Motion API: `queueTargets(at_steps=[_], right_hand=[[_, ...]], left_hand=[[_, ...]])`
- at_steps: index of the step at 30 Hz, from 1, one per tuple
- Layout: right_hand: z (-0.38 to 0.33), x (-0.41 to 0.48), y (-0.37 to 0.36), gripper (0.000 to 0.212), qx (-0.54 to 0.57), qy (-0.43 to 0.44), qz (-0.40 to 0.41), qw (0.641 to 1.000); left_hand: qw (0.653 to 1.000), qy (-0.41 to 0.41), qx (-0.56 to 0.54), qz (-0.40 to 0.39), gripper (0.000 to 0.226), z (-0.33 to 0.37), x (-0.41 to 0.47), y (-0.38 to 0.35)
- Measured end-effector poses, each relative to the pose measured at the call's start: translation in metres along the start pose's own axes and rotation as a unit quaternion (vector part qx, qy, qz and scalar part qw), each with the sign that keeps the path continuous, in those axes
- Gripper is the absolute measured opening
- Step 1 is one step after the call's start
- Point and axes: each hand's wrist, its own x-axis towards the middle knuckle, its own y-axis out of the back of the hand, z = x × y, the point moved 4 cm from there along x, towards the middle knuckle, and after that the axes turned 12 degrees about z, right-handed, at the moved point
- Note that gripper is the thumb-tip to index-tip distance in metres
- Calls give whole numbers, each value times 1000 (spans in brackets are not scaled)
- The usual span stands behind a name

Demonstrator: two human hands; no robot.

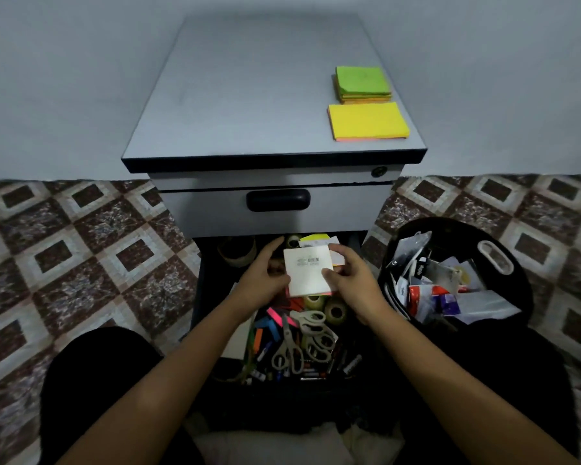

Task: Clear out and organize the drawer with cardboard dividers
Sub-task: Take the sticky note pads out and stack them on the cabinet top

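The lower drawer (202, 297) of a grey cabinet is pulled out toward me, full of clutter. Above it, my left hand (262, 276) and my right hand (353, 280) both hold a white note pad (307, 271), barcoded face up with a pink edge underneath. In the drawer lie two pairs of scissors (302, 340), tape rolls (334, 310), coloured markers (265, 333) and small batteries. More paper and a tape roll (237, 251) sit at the drawer's back. No cardboard dividers are in view.
On the cabinet top (242, 102) lie a green sticky-note stack (363, 83) and a yellow one (368, 121). The upper drawer (277, 199) is closed. A black bin (457, 273) holding wrappers stands at my right on a patterned tile floor (81, 256).
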Motion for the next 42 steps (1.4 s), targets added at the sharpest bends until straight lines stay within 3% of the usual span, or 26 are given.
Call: queueTargets(at_steps=[4, 12, 18, 23, 27, 32, 38, 42], right_hand=[[-45, 6, 21, 42, -11, 62, -11, 998], [-141, 10, 64, 43, -36, 136, 0, 990], [-205, 24, 86, 42, -2, 157, 26, 987], [-243, 60, 95, 41, 8, 158, 62, 985], [-257, 106, 91, 34, -22, 149, 100, 984], [-253, 152, 83, 34, -82, 136, 152, 976], [-249, 173, 80, 36, -149, 156, 167, 962], [-244, 178, 82, 34, -206, 174, 173, 947]], left_hand=[[997, -73, 10, -11, 54, 40, 1, 2], [987, -160, 4, -24, 58, 129, 15, 9], [985, -165, -13, -37, 55, 206, 28, 8], [991, -113, -73, -2, 52, 249, 65, 2], [994, -27, -105, 22, 14, 269, 92, -12], [992, 18, -103, 72, 10, 274, 123, -25], [994, 35, -68, 73, 30, 272, 146, -36], [995, 38, -38, 80, 8, 269, 157, -39]])
